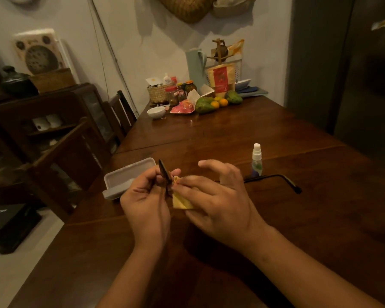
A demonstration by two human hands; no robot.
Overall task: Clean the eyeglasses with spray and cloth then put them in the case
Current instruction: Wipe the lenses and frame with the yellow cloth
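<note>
Worktop (231, 134): dark polished wood, glossy. Cloth (181, 202): soft yellow fabric, matt. Case (125, 177): smooth grey-white plastic. Spray bottle (256, 162): clear plastic.

No text, brand or number can be read at this moment; printing shows only on the following items.

- Red-and-cream stand-up paper pouch (220, 79) at the far end of the table: a red printed panel with small lettering, too blurred to read.
- White plastic bottle (167, 79) beside the woven basket: a label with dark print, illegible.
- Flat black box (2, 221) at the lower left: white lettering along its edge, blurred and cut off.
- Small clear plastic spray bottle (256, 162): a green patch on its body, with no letters legible.
</note>
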